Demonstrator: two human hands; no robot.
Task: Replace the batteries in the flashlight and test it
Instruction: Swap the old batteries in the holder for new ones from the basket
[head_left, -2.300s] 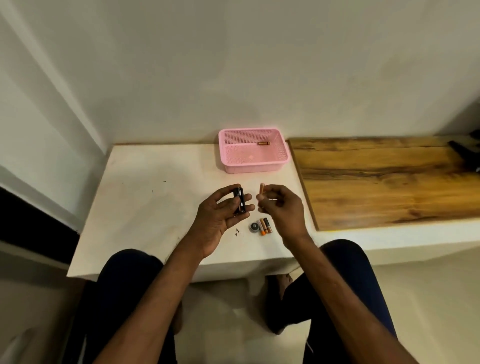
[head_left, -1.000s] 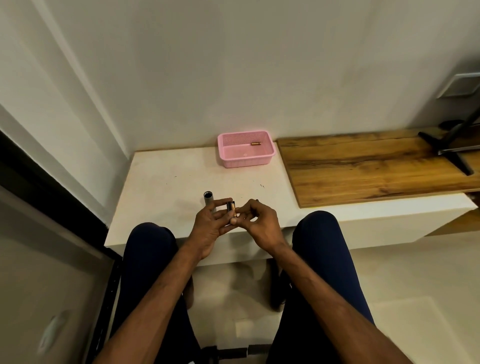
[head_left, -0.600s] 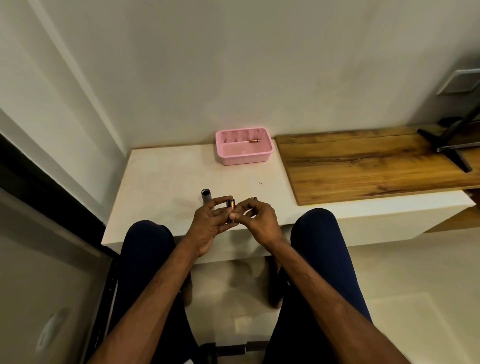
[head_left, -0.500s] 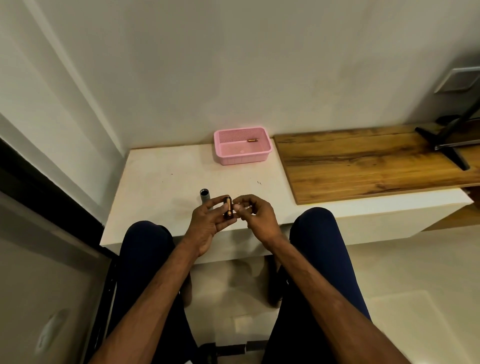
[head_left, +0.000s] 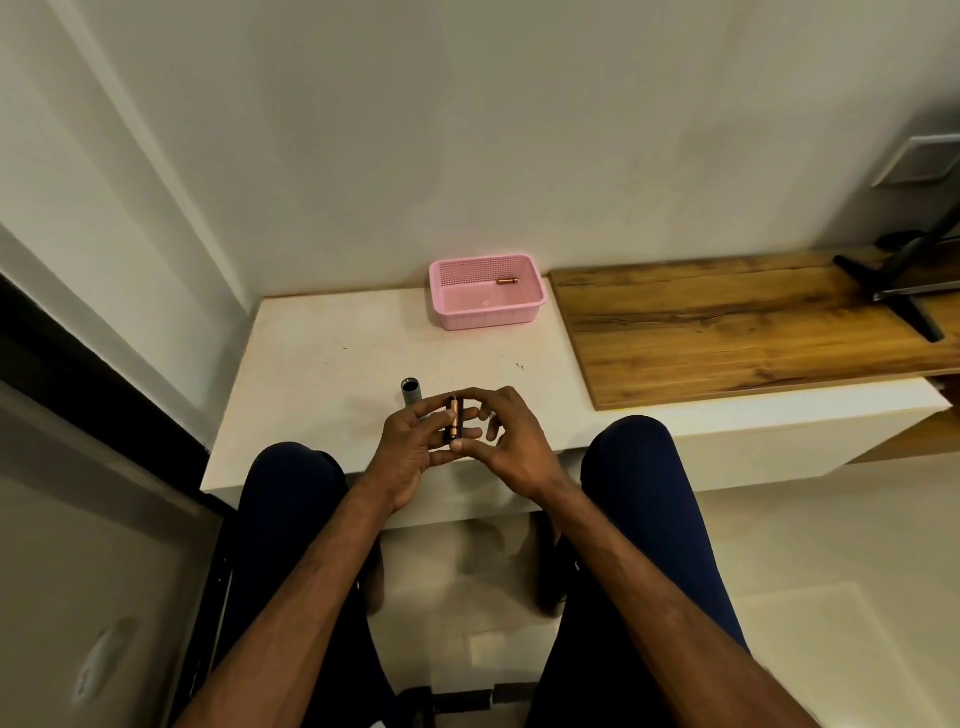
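Note:
A black battery holder (head_left: 453, 423) with copper-coloured batteries in it stands upright between my hands, above the white table's (head_left: 332, 364) front edge. My left hand (head_left: 410, 449) grips it from the left with thumb and fingers. My right hand (head_left: 514, 447) closes on it from the right, index finger at its top end and thumb at its bottom end. The grey flashlight tube (head_left: 410, 392) stands on the table with its open end up, just behind my left fingers. One more battery (head_left: 506, 281) lies in the pink basket (head_left: 488, 317).
The pink basket sits at the table's back edge against the wall. A wooden board (head_left: 727, 332) covers the surface to the right, with black stand legs (head_left: 893, 301) on its far end. My knees flank the table's front edge.
The view pulled back from the table. The loose batteries and cap once lying by my right hand are out of sight. The holder has turned to show a copper battery, and my right fingers moved onto its ends.

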